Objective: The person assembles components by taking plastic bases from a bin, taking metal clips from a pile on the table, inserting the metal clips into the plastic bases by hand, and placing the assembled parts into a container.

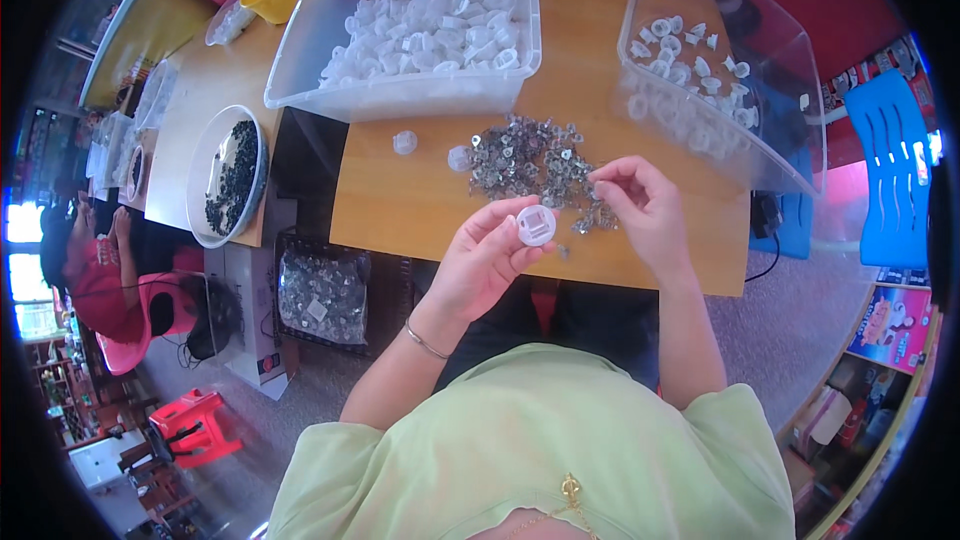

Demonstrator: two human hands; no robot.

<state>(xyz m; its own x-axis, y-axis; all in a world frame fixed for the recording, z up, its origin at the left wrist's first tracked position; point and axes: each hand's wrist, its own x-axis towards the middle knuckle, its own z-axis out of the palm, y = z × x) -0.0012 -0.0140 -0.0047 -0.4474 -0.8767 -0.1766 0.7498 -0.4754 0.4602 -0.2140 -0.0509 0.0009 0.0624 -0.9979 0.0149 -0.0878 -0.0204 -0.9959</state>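
Observation:
Between the thumb and fingers of my left hand [483, 255] is a round white plastic cap [537, 225], its face with small recesses turned up. My right hand [645, 215] reaches to the right side of a pile of small metal pieces [515, 162]. Its thumb and forefinger are pinched together there; what lies between them is too small to make out. Two more white plastic pieces rest on the wooden table, one [404, 143] apart to the left and one [459, 158] against the pile's left edge.
Behind the pile stands a clear bin [400, 100] heaped with white plastic pieces. Another clear bin [790, 155] at the right holds fewer. Left are a white bowl [195, 195] of dark parts and a bag of metal pieces [322, 290]. A person [100, 290] sits far left.

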